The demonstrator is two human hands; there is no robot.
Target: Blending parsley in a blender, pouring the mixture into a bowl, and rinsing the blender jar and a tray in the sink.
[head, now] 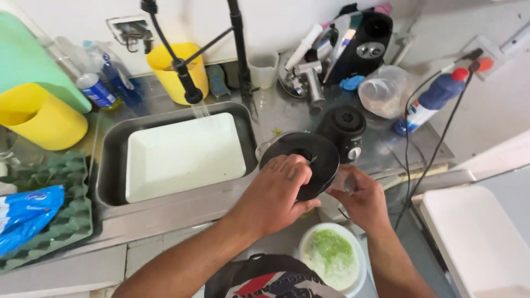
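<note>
Fingers of left hand (276, 193) wrapped over black lid (302, 157) of blender jar; right hand (359, 198) grips jar side — tap water runs onto white tray (182, 157) in sink (110, 182).

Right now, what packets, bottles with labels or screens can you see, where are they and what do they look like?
Blue and white plastic bag: far left, lying crumpled on the green egg tray.
Blue bottle with white cap: back left, by the yellow cup, blue label.
Blue and white bottle with red cap: right counter, leaning.
No screens show.
</note>
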